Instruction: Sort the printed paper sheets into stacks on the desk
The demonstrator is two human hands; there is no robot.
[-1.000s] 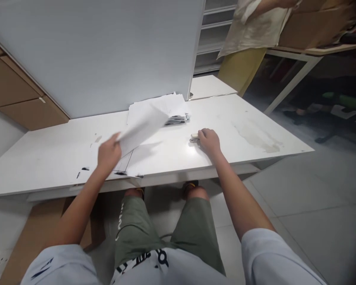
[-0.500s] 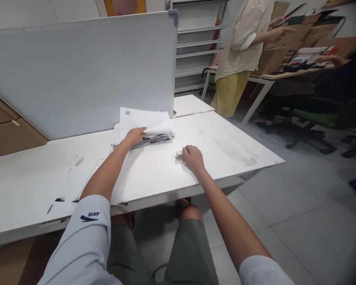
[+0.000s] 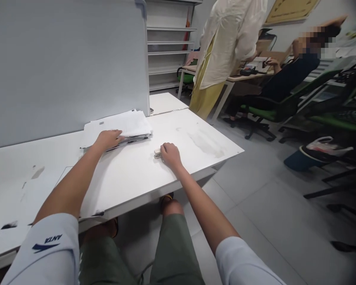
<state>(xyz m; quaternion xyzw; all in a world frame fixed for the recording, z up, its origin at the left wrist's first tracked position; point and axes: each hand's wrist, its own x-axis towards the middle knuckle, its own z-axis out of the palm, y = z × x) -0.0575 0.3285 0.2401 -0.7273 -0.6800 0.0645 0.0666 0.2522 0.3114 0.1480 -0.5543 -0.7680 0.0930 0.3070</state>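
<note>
My left hand [image 3: 109, 138] lies on the front left part of a stack of white papers [image 3: 127, 123], its fingers stretched across the top sheet and the thumb apart near the front edge. The sheets are uneven, with darker edges showing along the front. My right hand [image 3: 171, 154] is closed around a small pale stapler [image 3: 157, 153] on the white table [image 3: 130, 174]. Only the stapler's left end shows; the palm and fingers cover the rest. It sits to the right of and nearer than the papers.
A whiteboard panel [image 3: 67, 67] stands behind the papers. Smudges mark the tabletop's right part. Beyond the table, one person [image 3: 228, 43] stands and another [image 3: 290, 75] sits on a green chair [image 3: 259, 113]. A blue bin [image 3: 302, 158] is on the floor at right.
My view has turned to the right. The top sheets, bent up earlier, now lie flatter under my left hand. My right hand still holds the stapler at the same spot.
</note>
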